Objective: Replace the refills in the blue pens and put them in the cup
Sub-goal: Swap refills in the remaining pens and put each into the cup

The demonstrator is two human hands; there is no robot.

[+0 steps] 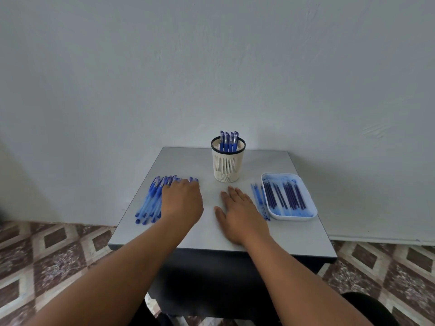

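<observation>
Left hand (182, 203) on pens (150, 201); right hand (242, 215) flat.

You have a row of blue pens (150, 201) lying at the counter's left, four capped pens upright in the cream slotted cup (227, 161), and dark refills (286, 196) in the white tray (292, 216).

Dim bluish light, soft focus, perhaps edge distortion
</observation>
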